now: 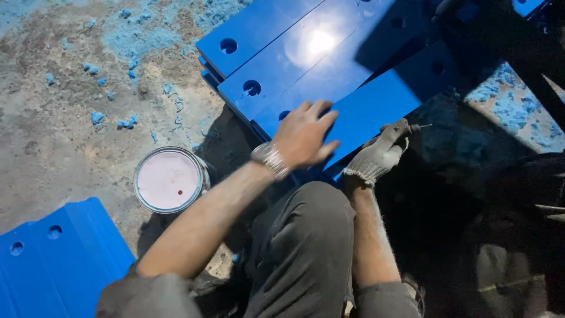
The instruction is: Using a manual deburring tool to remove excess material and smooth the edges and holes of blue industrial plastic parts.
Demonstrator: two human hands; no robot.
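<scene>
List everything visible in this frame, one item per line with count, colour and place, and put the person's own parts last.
blue panels: at least four in an overlapping stack, glossy blue with round holes, top centre on the ground.
separate blue panel: one, blue with two holes, bottom left corner.
paint tin: one, open, pale pinkish-white contents, metal rim, left of the knee.
blue flecks: many, light blue, scattered on the concrete floor at upper left and right.
wristwatch: one, silver, on the left wrist.
trousers: dark grey, bottom centre.
left hand: bare, flat on the edge of the stack.
right hand: in a grey knit glove, its grip closed on something thin that cannot be made out, at the stack's lower edge.
</scene>
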